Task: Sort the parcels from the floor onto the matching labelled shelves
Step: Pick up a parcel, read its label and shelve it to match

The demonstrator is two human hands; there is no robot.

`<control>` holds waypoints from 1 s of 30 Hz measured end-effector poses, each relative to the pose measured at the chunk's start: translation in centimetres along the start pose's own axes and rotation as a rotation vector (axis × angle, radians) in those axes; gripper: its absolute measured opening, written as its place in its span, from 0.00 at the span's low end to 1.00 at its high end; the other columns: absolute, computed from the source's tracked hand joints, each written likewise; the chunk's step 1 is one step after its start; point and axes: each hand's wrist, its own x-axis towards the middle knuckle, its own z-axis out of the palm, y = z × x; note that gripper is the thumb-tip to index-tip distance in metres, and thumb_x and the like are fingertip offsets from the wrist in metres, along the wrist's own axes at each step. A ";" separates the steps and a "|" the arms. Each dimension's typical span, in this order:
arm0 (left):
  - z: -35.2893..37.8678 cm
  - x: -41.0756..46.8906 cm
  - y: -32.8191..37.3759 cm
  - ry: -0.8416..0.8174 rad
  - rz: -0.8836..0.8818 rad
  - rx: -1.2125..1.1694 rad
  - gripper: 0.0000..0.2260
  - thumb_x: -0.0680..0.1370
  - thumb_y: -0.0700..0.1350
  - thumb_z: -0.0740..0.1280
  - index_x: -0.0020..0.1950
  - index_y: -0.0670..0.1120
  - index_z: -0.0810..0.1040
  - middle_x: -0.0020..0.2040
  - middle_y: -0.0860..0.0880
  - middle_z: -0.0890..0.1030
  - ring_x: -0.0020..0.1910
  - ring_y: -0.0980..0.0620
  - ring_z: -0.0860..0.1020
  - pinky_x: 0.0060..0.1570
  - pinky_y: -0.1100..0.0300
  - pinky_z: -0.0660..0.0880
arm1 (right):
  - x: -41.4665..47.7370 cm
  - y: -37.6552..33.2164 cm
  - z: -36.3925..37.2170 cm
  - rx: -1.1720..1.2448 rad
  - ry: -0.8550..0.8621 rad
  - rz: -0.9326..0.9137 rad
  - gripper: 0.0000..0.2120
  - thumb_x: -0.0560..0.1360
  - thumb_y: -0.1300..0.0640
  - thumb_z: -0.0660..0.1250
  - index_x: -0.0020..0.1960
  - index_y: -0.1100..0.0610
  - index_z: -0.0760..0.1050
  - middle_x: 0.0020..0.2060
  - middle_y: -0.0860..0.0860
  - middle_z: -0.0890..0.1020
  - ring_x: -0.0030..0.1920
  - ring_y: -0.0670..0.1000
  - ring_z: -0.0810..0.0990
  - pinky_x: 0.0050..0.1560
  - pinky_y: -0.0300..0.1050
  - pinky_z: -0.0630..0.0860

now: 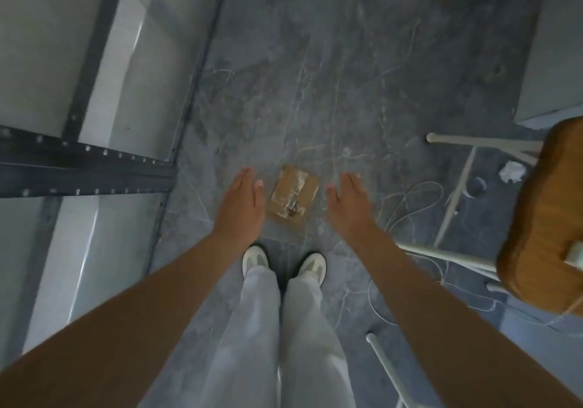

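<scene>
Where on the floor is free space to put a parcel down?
The floor is bare ahead of the brown parcel, between the shelf frame and the grey cabinet. The right side is crowded: stool legs, a loose white cord, crumpled paper.

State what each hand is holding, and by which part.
Nothing is held. The left hand and right hand are open on either side of the parcel on the floor.

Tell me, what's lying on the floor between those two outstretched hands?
A small brown parcel, seen in the head view between the left hand and right hand, neither touching it.
</scene>
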 end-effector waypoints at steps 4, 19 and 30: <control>3.7 4.8 -4.9 -0.040 -0.149 -0.075 0.11 0.87 0.45 0.52 0.57 0.47 0.74 0.50 0.50 0.77 0.56 0.49 0.73 0.55 0.57 0.65 | 4.8 2.5 5.2 0.209 -0.014 0.182 0.23 0.85 0.52 0.52 0.74 0.66 0.64 0.74 0.63 0.67 0.74 0.61 0.67 0.72 0.51 0.62; 15.4 17.8 -11.9 -0.210 -0.419 -0.429 0.27 0.86 0.59 0.49 0.79 0.47 0.67 0.80 0.45 0.66 0.78 0.46 0.65 0.79 0.47 0.59 | 16.5 8.3 19.8 0.915 0.033 0.445 0.30 0.84 0.39 0.47 0.75 0.56 0.69 0.72 0.54 0.74 0.72 0.55 0.72 0.74 0.52 0.66; 10.0 10.9 -8.2 -0.150 -0.554 -0.534 0.28 0.86 0.59 0.47 0.80 0.45 0.63 0.80 0.43 0.66 0.78 0.44 0.65 0.77 0.52 0.59 | 11.0 2.9 14.2 0.883 -0.243 0.364 0.43 0.74 0.24 0.46 0.79 0.48 0.61 0.76 0.49 0.68 0.75 0.52 0.67 0.77 0.57 0.61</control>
